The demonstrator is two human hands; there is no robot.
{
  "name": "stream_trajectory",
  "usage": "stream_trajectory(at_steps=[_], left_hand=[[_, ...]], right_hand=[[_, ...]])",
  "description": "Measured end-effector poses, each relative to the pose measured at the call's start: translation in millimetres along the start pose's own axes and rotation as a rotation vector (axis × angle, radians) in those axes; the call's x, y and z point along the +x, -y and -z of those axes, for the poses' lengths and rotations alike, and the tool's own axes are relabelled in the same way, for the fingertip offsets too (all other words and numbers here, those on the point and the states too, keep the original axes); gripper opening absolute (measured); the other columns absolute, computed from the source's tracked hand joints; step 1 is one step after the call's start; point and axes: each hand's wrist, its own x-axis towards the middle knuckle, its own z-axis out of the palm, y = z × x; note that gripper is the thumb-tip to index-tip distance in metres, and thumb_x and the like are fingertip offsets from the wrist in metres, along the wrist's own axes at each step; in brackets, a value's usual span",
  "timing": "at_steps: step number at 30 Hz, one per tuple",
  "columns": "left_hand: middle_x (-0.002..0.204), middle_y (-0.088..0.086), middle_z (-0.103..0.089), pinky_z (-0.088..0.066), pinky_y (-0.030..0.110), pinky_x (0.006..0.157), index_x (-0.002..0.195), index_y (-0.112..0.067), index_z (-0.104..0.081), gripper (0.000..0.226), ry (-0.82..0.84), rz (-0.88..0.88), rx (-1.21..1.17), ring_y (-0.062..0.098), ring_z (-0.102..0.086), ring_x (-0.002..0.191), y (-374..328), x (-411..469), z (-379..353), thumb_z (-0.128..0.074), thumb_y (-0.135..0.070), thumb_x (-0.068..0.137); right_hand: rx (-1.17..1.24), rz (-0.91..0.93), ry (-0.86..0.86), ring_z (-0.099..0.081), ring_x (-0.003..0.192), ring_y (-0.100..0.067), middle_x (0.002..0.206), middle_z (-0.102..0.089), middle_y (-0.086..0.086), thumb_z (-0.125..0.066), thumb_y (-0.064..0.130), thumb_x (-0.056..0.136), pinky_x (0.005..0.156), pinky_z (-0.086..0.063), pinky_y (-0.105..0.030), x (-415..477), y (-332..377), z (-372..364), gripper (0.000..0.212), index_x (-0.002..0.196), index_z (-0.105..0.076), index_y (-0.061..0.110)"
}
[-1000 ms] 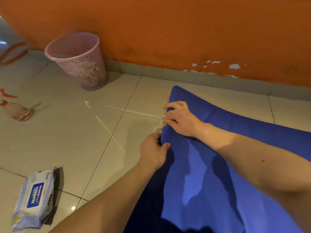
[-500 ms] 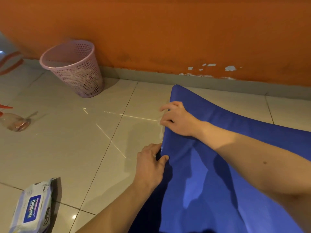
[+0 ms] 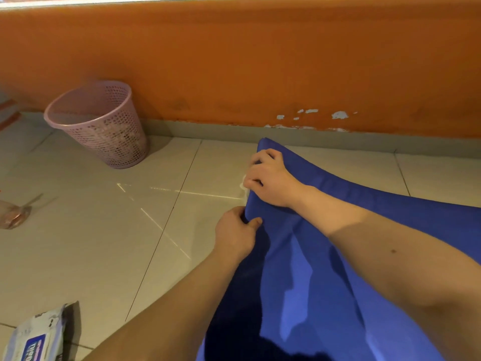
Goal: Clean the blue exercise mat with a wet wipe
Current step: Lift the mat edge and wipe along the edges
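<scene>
Both my hands on the raised left edge of the blue mat (image 3: 325, 269).

My left hand (image 3: 235, 235) pinches the edge, thumb on top, fingers tucked beneath. Just beyond it, my right hand (image 3: 270, 178) curls over the same edge, fingers bunched around a wet wipe (image 3: 243, 185); only a white scrap shows. The mat lies on the tiled floor (image 3: 104, 243) near the orange wall (image 3: 234, 61). Pink basket (image 3: 101, 123) far left, wipe pack (image 3: 33, 340) at lower left.
</scene>
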Motion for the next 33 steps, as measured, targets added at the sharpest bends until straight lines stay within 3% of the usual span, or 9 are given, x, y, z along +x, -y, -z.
stream_trajectory(at_steps=[4,8,14,19,22,25,28,30,33], left_hand=[[0.070,-0.012,-0.067,-0.055,0.038,0.070,0.078,-0.026,-0.067,0.010,-0.028,-0.063,0.062,0.014,-0.063,0.068,0,7,-6,-0.069,-0.029,0.087],[0.081,-0.017,-0.071,-0.053,0.030,0.073,0.093,-0.028,-0.074,0.007,-0.029,-0.128,0.109,0.005,-0.064,0.075,9,-2,-3,-0.068,-0.027,0.089],[0.082,-0.015,-0.069,-0.054,0.036,0.077,0.095,-0.028,-0.074,0.010,-0.031,-0.173,0.128,0.008,-0.063,0.078,19,-8,0,-0.068,-0.022,0.090],[0.083,-0.015,-0.067,-0.051,0.033,0.076,0.097,-0.029,-0.072,0.013,-0.067,-0.286,0.131,0.009,-0.060,0.082,15,-15,-5,-0.067,-0.019,0.089],[0.081,-0.015,-0.064,-0.049,0.030,0.076,0.097,-0.027,-0.071,0.010,-0.083,-0.318,0.167,0.008,-0.056,0.082,15,-18,-4,-0.068,-0.020,0.090],[0.081,-0.016,-0.063,-0.044,0.021,0.074,0.097,-0.028,-0.071,0.011,-0.106,-0.361,0.189,0.006,-0.053,0.084,15,-21,0,-0.068,-0.019,0.090],[0.086,-0.018,-0.063,-0.041,0.012,0.076,0.106,-0.030,-0.072,0.018,-0.095,-0.337,0.185,0.001,-0.053,0.089,16,-22,1,-0.069,-0.020,0.091],[0.093,-0.019,-0.064,-0.044,0.015,0.083,0.114,-0.030,-0.070,0.023,-0.080,-0.291,0.195,0.001,-0.054,0.092,17,-23,4,-0.068,-0.023,0.093],[0.092,-0.020,-0.066,-0.052,0.030,0.088,0.110,-0.032,-0.071,0.022,-0.013,-0.140,0.174,0.004,-0.061,0.089,11,-16,11,-0.065,-0.026,0.090]], right_hand=[[-0.070,-0.061,0.005,-0.041,0.136,-0.016,0.093,-0.069,0.015,-0.057,0.022,0.098,0.118,-0.012,-0.046,5,-14,8,0.029,0.078,-0.077,0.030],[-0.198,-0.225,-0.041,-0.035,0.143,-0.016,0.104,-0.072,0.014,-0.055,0.025,0.098,0.119,-0.012,-0.051,27,-17,19,0.031,0.075,-0.074,0.033],[-0.037,-0.055,0.294,-0.022,0.145,-0.005,0.113,-0.069,0.017,-0.042,0.019,0.102,0.122,0.004,-0.045,13,-5,18,0.039,0.077,-0.069,0.030],[-0.256,-0.223,-0.014,-0.037,0.141,-0.013,0.095,-0.073,0.013,-0.049,0.028,0.099,0.121,-0.008,-0.050,29,-19,21,0.034,0.079,-0.076,0.030],[-0.147,-0.327,-0.285,-0.049,0.135,-0.021,0.101,-0.074,0.007,-0.048,0.028,0.097,0.118,-0.011,-0.050,47,-23,20,0.032,0.089,-0.078,0.022],[0.087,-0.547,-0.303,-0.054,0.125,-0.019,0.110,-0.067,0.007,-0.048,0.032,0.105,0.119,-0.013,-0.043,52,-21,24,0.028,0.102,-0.074,0.023],[0.328,-0.662,-0.371,-0.057,0.081,-0.017,0.076,-0.059,0.010,-0.044,0.040,0.107,0.084,-0.045,-0.041,48,-24,32,0.037,0.076,-0.061,0.028],[0.424,-0.685,-0.354,-0.053,0.074,-0.013,0.071,-0.056,0.013,-0.044,0.042,0.106,0.065,-0.038,-0.032,45,-26,38,0.040,0.069,-0.053,0.032],[0.482,-0.660,-0.380,-0.058,0.079,-0.008,0.081,-0.066,0.011,-0.047,0.044,0.105,0.068,-0.040,-0.028,40,-27,51,0.038,0.080,-0.068,0.024]])
